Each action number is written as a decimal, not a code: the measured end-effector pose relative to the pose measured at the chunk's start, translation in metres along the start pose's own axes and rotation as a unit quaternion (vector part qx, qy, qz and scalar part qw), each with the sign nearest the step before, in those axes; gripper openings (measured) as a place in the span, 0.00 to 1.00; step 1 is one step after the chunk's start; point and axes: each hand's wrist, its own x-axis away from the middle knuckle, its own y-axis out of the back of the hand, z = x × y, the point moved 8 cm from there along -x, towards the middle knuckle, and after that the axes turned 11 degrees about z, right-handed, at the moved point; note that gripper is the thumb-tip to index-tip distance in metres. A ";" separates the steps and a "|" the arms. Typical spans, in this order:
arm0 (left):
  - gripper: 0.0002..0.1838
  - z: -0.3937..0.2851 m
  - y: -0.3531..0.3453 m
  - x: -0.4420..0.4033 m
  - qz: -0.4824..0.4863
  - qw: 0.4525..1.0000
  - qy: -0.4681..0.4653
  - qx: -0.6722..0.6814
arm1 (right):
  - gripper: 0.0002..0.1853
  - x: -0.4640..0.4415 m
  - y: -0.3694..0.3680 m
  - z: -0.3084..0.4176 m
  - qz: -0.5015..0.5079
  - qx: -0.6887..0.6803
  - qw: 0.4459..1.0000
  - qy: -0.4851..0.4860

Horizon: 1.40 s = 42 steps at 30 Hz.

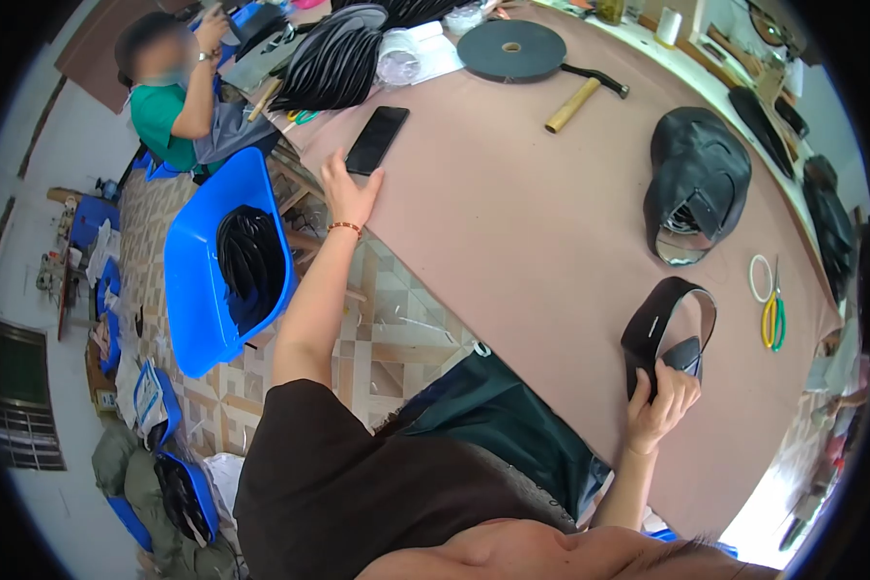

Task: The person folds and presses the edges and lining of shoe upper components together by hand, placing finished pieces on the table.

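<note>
A looped black strap with a smooth, leather-like surface (645, 333) is being gripped between the thumb and curled fingers of the right hand (662, 406). A flat black smartphone (378, 138) is being bracketed at its near end by the left hand's (351, 196) open, spread fingers. Beyond the right fingers, a glossy black cap (698, 174) is being supported by the brown-covered table (512, 203); yellow-and-green-handled scissors (774, 319) are lying to their right.

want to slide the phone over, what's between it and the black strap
Bare tabletop between the phone and the black strap, in the head view.
</note>
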 end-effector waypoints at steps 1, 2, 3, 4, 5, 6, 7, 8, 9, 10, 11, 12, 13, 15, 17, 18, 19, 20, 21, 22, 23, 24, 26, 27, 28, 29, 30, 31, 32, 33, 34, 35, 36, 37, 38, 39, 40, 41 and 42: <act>0.41 -0.002 -0.001 0.000 0.010 1.000 -0.016 -0.014 | 0.15 -0.001 -0.002 0.001 0.005 -0.006 1.000 0.000; 0.37 -0.001 -0.001 0.001 0.011 1.000 -0.011 -0.010 | 0.14 0.001 -0.003 0.000 0.004 -0.013 1.000 -0.003; 0.35 -0.001 -0.001 0.000 0.010 1.000 -0.007 -0.016 | 0.14 0.000 -0.005 0.001 0.009 -0.015 1.000 -0.001; 0.34 0.000 -0.002 0.001 0.010 1.000 -0.003 -0.020 | 0.14 0.000 -0.006 0.002 0.016 -0.017 1.000 0.001; 0.32 0.001 -0.003 0.001 0.012 1.000 0.001 -0.025 | 0.14 0.000 -0.008 0.004 0.023 -0.018 1.000 0.003; 0.29 0.002 -0.004 0.001 0.011 1.000 0.009 -0.008 | 0.13 -0.001 -0.008 0.004 0.030 -0.015 0.999 0.003; 0.28 0.002 -0.004 0.001 0.016 1.000 0.013 -0.008 | 0.13 -0.001 -0.010 0.003 0.030 -0.017 0.999 -0.003; 0.28 0.001 -0.004 0.000 0.022 1.000 0.018 -0.008 | 0.13 0.000 -0.012 0.001 0.030 -0.018 0.999 -0.010; 0.28 0.002 -0.005 0.000 0.027 0.999 0.022 -0.009 | 0.13 0.001 -0.013 -0.001 0.030 -0.020 0.999 -0.018; 0.28 0.005 -0.008 -0.001 0.035 0.999 0.021 -0.022 | 0.13 0.002 -0.015 -0.003 0.035 -0.024 0.999 -0.020; 0.28 0.008 -0.011 -0.001 0.042 0.998 0.020 -0.035 | 0.13 0.004 -0.016 -0.004 0.039 -0.029 0.999 -0.022; 0.27 0.011 -0.013 -0.002 0.049 0.997 0.018 -0.049 | 0.13 0.005 -0.017 -0.005 0.043 -0.033 0.998 -0.025; 0.28 0.011 -0.014 -0.003 0.050 0.997 0.020 -0.050 | 0.13 0.004 -0.018 -0.005 0.044 -0.030 0.998 -0.022; 0.29 0.010 -0.013 -0.002 0.052 0.997 0.024 -0.051 | 0.12 0.001 -0.020 -0.003 0.045 -0.024 0.999 -0.017; 0.32 0.006 -0.008 -0.001 0.028 0.998 0.029 -0.042 | 0.12 0.002 -0.022 -0.003 0.047 -0.023 0.999 -0.014; 0.33 0.004 -0.006 -0.001 0.015 0.999 0.032 -0.037 | 0.12 0.003 -0.023 -0.004 0.048 -0.021 0.999 -0.012; 0.34 0.002 -0.005 -0.001 0.010 0.999 0.024 -0.035 | 0.12 0.002 -0.024 -0.004 0.050 -0.021 0.998 -0.012; 0.35 0.001 -0.004 -0.001 0.005 0.999 0.016 -0.032 | 0.12 0.002 -0.025 -0.003 0.052 -0.021 0.998 -0.011; 0.36 0.000 -0.003 0.000 0.001 1.000 0.008 -0.030 | 0.12 0.002 -0.026 -0.003 0.055 -0.021 0.998 -0.012; 0.35 0.000 -0.003 -0.001 0.003 0.999 0.008 -0.032 | 0.12 0.002 -0.027 -0.003 0.056 -0.020 0.998 -0.015; 0.35 -0.002 -0.002 -0.001 0.005 0.999 0.007 -0.033 | 0.12 0.002 -0.028 -0.004 0.058 -0.019 0.998 -0.020; 0.34 -0.003 -0.002 -0.002 0.008 0.999 0.006 -0.034 | 0.11 0.003 -0.029 -0.005 0.060 -0.017 0.998 -0.024; 0.33 -0.005 -0.003 -0.004 0.032 0.999 0.011 -0.041 | 0.11 0.002 -0.032 -0.005 0.070 -0.012 0.997 -0.030; 0.33 -0.004 -0.005 -0.004 0.044 0.998 0.014 -0.045 | 0.11 0.003 -0.033 -0.006 0.075 -0.009 0.997 -0.033; 0.32 -0.002 -0.007 -0.004 0.052 0.997 0.010 -0.054 | 0.11 0.003 -0.034 -0.006 0.079 -0.008 0.996 -0.038; 0.32 0.001 -0.010 -0.004 0.060 0.996 0.006 -0.063 | 0.12 0.003 -0.035 -0.007 0.082 -0.006 0.996 -0.042; 0.31 0.003 -0.012 -0.004 0.067 0.995 0.002 -0.072 | 0.12 0.004 -0.035 -0.008 0.085 -0.004 0.995 -0.046; 0.32 0.004 -0.013 -0.004 0.067 0.995 0.000 -0.071 | 0.12 0.003 -0.036 -0.008 0.085 -0.005 0.995 -0.048; 0.32 0.004 -0.013 -0.004 0.066 0.995 -0.001 -0.071 | 0.11 0.003 -0.036 -0.007 0.085 -0.006 0.995 -0.050; 0.33 0.003 -0.012 -0.004 0.065 0.995 -0.003 -0.072 | 0.11 0.002 -0.036 -0.007 0.084 -0.007 0.995 -0.051; 0.34 0.003 -0.010 -0.004 0.057 0.996 0.004 -0.063 | 0.12 0.002 -0.036 -0.006 0.082 -0.004 0.995 -0.047; 0.36 0.001 -0.008 -0.004 0.049 0.997 0.010 -0.055 | 0.12 0.002 -0.035 -0.005 0.080 -0.001 0.996 -0.043; 0.37 0.001 -0.006 -0.004 0.040 0.998 0.016 -0.046 | 0.12 0.000 -0.035 -0.004 0.076 0.002 0.996 -0.039; 0.39 0.001 -0.006 -0.004 0.040 0.998 0.019 -0.040 | 0.12 0.000 -0.035 -0.004 0.080 0.002 0.996 -0.043; 0.42 0.002 -0.006 -0.004 0.039 0.998 0.022 -0.033 | 0.12 -0.001 -0.035 -0.004 0.083 0.003 0.995 -0.046; 0.44 0.003 -0.005 -0.004 0.038 0.999 0.025 -0.026 | 0.12 -0.002 -0.034 -0.004 0.086 0.004 0.995 -0.049; 0.45 0.003 -0.005 -0.004 0.037 0.999 0.024 -0.020 | 0.12 -0.001 -0.034 -0.005 0.086 0.005 0.995 -0.054; 0.46 0.003 -0.004 -0.004 0.035 0.999 0.023 -0.013 | 0.12 0.000 -0.034 -0.006 0.085 0.006 0.995 -0.058; 0.47 0.003 -0.003 -0.004 0.033 0.999 0.022 -0.007 | 0.12 0.000 -0.034 -0.008 0.085 0.007 0.994 -0.062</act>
